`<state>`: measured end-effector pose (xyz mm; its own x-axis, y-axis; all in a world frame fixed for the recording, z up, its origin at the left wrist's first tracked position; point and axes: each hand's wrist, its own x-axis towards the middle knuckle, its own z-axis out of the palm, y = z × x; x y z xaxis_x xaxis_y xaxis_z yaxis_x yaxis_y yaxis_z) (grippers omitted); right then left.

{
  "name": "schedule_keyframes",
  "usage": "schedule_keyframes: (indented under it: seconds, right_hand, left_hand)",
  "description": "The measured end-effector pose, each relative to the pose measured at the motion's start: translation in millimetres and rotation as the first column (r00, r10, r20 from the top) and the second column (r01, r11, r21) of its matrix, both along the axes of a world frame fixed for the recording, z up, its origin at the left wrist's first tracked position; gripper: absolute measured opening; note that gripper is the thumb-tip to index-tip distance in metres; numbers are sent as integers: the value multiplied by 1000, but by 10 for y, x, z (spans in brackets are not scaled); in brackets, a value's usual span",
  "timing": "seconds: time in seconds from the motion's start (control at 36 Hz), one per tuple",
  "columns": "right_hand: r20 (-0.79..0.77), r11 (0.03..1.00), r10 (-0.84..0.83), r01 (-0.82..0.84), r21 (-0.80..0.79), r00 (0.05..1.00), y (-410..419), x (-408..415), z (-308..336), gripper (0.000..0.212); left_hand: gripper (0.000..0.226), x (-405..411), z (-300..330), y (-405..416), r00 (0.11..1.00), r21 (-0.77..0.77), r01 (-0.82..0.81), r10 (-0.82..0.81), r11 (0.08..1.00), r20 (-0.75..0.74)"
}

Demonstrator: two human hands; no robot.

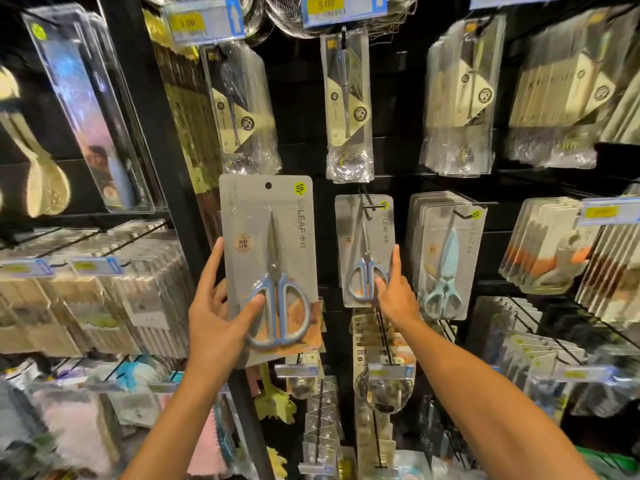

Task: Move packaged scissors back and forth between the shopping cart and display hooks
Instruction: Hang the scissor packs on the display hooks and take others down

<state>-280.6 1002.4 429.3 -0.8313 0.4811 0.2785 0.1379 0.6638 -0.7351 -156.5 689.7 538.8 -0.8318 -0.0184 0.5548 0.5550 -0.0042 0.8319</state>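
My left hand [216, 317] grips a grey card pack of blue-handled scissors [273, 271], held upright in front of the display, its hang hole free of any hook. A second pack of blue-handled scissors [363, 237] hangs on a metal display hook [375, 205] in the centre. My right hand [394, 292] pinches that hanging pack at its lower right edge, thumb on the front. The shopping cart is out of view.
A stack of mint-handled scissors packs [446, 258] hangs to the right. Bagged utensils [348, 109] hang above, under yellow price tags [325, 5]. More hooks [384, 341] with packs stick out below. Crowded shelves fill the left side [86, 289].
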Motion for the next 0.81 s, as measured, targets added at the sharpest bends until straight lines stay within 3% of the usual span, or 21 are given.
schedule_keyframes:
  seconds: [0.08,0.17,0.31,0.42,0.53,0.64,0.81]
  right_hand:
    - [-17,1000,-19,19,-11,1000,-10,-9,-7,81]
    - [-170,995,-65,51,-85,983,-166,96,-133,75]
    - [-308,938,105,-197,-285,946,-607,518,-402,67]
    - [-439,808,218,-413,-420,872,-888,839,-266,55]
    - [-533,713,348,-587,-384,771,-972,1115,109,60]
    - [-483,664,506,-681,-310,714,-954,1324,424,81]
    - [-432,695,522,-660,-285,736,-836,1508,461,88]
  left_hand:
    - [92,8,-14,-6,1000,4,1,-1,1000,4]
    - [92,18,-20,-12,1000,8,4,-4,1000,1]
    - [91,30,-8,23,1000,-6,8,-8,1000,-11]
    - [92,8,-45,60,1000,-16,27,-27,1000,16]
    - [92,-3,-88,126,999,-3,37,-37,999,25]
    - [92,21,-130,260,998,-8,63,-63,998,-2]
    - [95,4,-229,368,993,-60,114,-114,992,14]
